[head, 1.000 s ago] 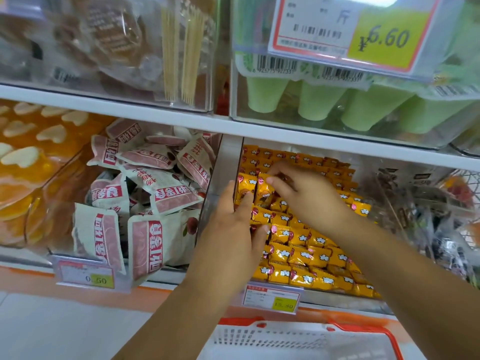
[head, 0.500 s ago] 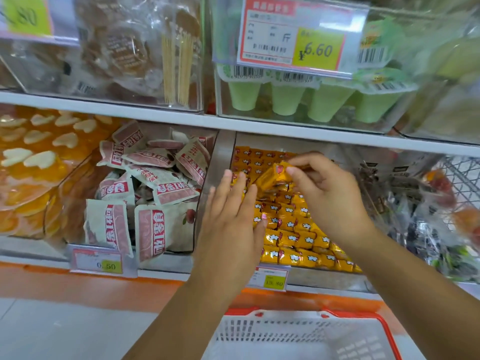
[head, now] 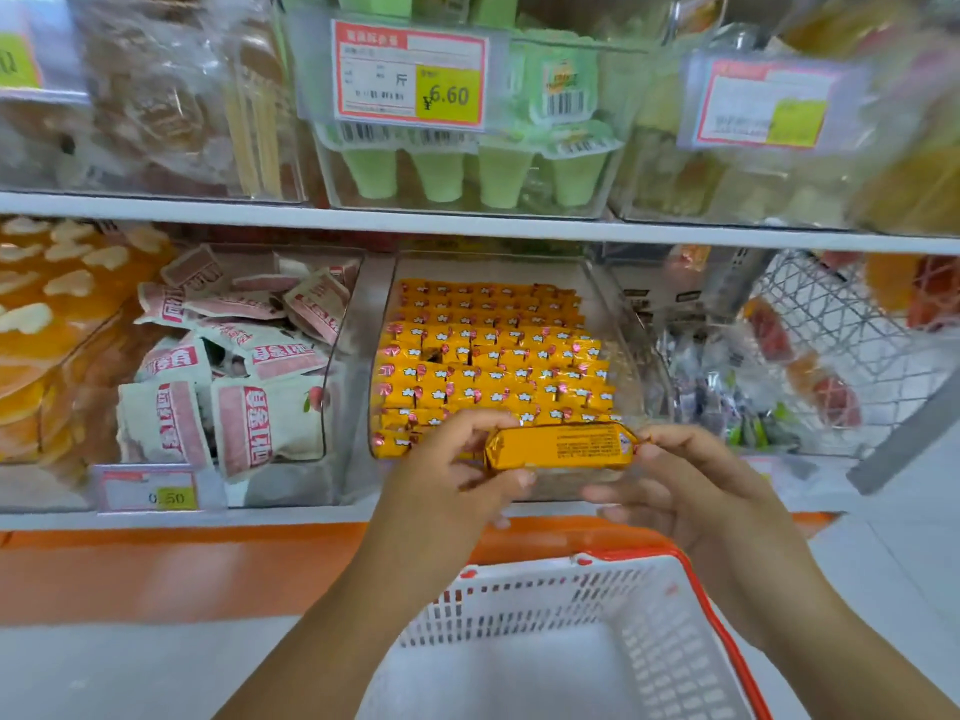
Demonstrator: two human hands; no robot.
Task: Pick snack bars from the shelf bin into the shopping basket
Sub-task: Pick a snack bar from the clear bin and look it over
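Shopping basket (head: 519, 610) lies below, toward the person. Shelf bin (head: 618, 330) stands just behind the hands. Left hand (head: 452, 475) and right hand (head: 696, 491) each pinch one end of the snack bar (head: 561, 448), held crosswise and level, seemingly above the basket's far rim.

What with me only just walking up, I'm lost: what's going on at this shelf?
A person is picking snacks. They hold one yellow-wrapped snack bar level by its ends: the left hand pinches one end and the right hand the other. It is just in front of the clear shelf bin, which is packed with rows of matching bars. The white shopping basket with its red rim sits right below the hands, and the bar has not gone in yet.
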